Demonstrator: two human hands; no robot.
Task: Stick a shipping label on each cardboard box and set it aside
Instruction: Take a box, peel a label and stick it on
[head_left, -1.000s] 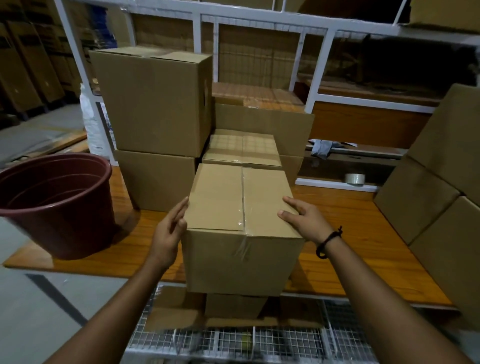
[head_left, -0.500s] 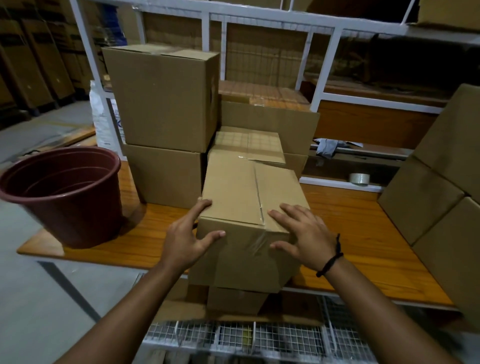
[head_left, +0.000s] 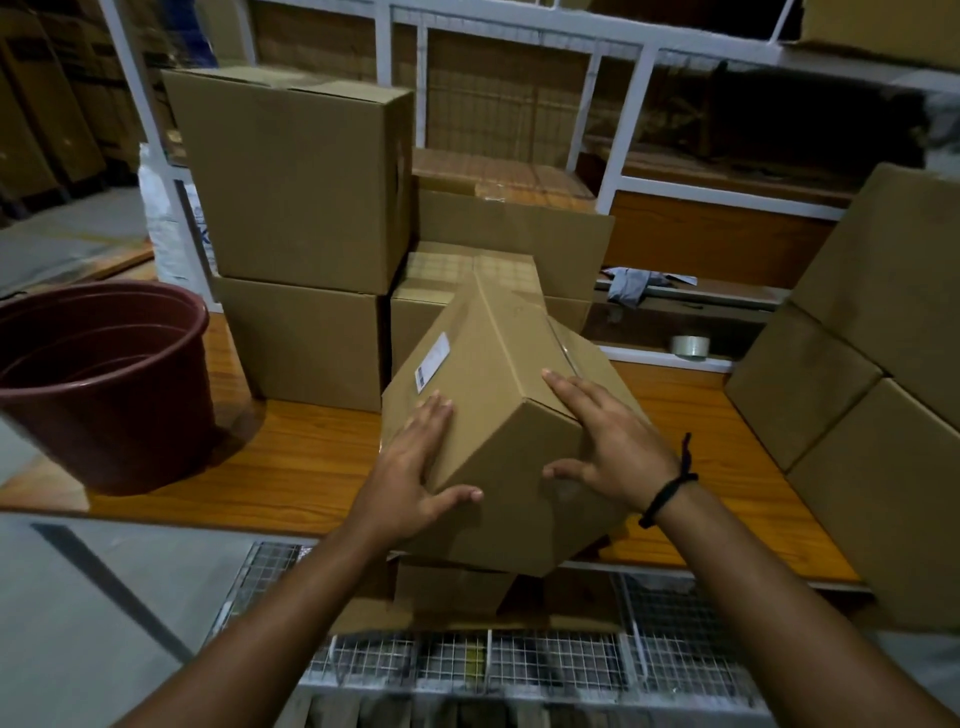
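Pressing the cardboard box (head_left: 498, 410) between 2 hands at the near edge of the counter (head_left: 291, 467), tipped up on a lower edge, its long axis running away from the body toward the stacked boxes (head_left: 296, 182). Laying the left hand (head_left: 415, 467) flat on the left-facing side, fingers (head_left: 430, 420) straight, thumb reaching onto the near end. Spreading the right hand (head_left: 608, 441) over the right-hand slope, fingers straight too, thumb on the same end; clamping by palm pressure, not curling round anything. Noting a small white label (head_left: 432, 362) already stuck on the left side, just beyond the left fingertips and nearer that hand; print too small to read. Judging the coming move as setting aside, probably needing a squeeze from both sides. Finding no brand legible anywhere.
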